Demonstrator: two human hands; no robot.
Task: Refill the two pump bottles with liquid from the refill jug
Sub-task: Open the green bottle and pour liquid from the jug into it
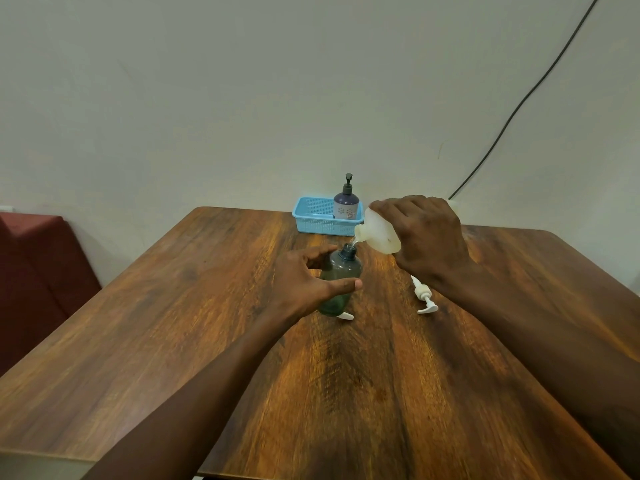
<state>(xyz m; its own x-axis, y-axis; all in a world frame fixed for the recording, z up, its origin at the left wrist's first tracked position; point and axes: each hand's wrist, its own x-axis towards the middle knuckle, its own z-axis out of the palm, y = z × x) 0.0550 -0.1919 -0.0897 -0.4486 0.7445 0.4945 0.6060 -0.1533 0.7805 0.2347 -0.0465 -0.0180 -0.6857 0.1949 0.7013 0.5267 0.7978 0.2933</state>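
Observation:
A dark green translucent pump bottle [341, 278] stands uncapped at the table's middle. My left hand [304, 282] curls around its left side, thumb across the front. My right hand [422, 237] grips the whitish refill jug [375, 233], tilted with its mouth just over the bottle's neck; a thin clear stream runs in. A white pump head [424, 294] lies on the table to the right, under my right wrist. Another white pump tip [345, 315] pokes out beside the bottle's base. A purple pump bottle [346, 202] with its dark pump on stands in the blue basket [317, 220].
The blue basket sits at the far edge of the wooden table [242, 341], against the wall. A black cable [519, 109] runs down the wall at the right. A dark red seat [38, 271] is left of the table.

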